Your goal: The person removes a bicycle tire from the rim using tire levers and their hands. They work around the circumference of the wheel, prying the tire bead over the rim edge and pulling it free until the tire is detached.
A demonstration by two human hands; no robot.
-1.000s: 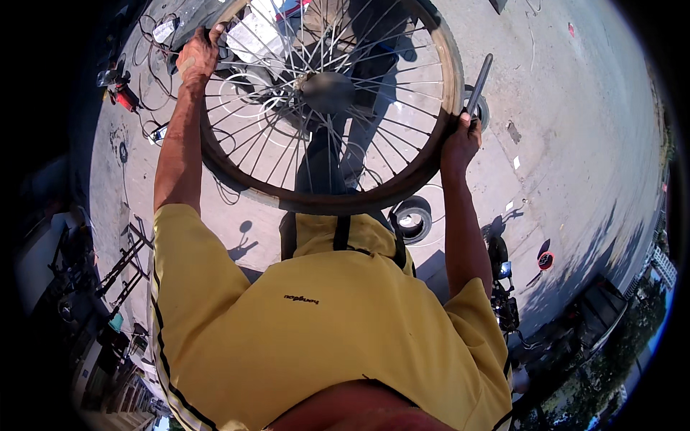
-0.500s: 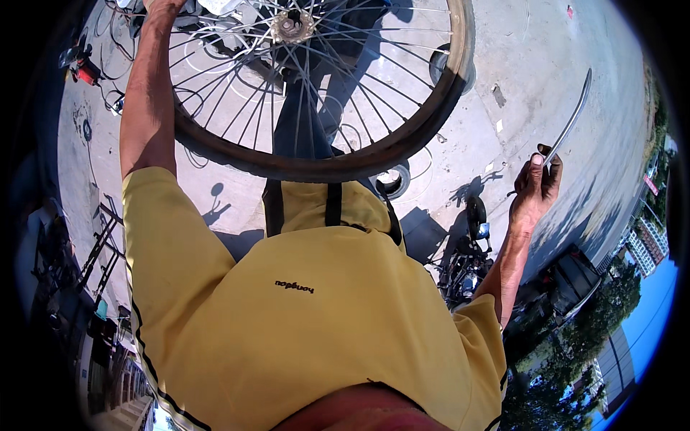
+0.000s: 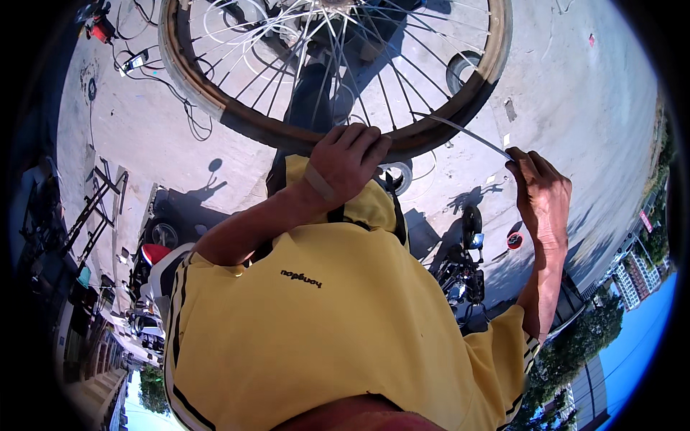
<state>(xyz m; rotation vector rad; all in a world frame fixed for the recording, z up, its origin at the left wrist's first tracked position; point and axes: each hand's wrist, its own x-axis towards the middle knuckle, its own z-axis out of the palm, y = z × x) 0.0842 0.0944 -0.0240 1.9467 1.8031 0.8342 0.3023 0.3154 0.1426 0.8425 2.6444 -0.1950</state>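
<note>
A spoked wheel with a dark, worn tire (image 3: 266,128) fills the top of the view, tilted in front of my legs; its hub is near the upper edge. My left hand (image 3: 348,161) is closed over the near side of the tire, fingers curled onto its edge. Off to the right, my right hand (image 3: 540,183) grips one end of a long, slim, slightly curved metal tire lever (image 3: 471,133). The lever's far tip reaches the inner edge of the tire, right of my left hand. Whether it is hooked under the bead I cannot tell.
Tires lie on the concrete, one beyond the wheel (image 3: 454,75) and another below it (image 3: 400,179). A motorcycle (image 3: 463,280) stands at the lower right, near a small red container (image 3: 514,241). Dark cables (image 3: 190,118) trail at the left, near a metal frame (image 3: 93,205).
My left hand has come from the wheel's far left to its near edge. The right hand has turned, bringing the raised lever down to the tire. The wheel has shifted up and right.
</note>
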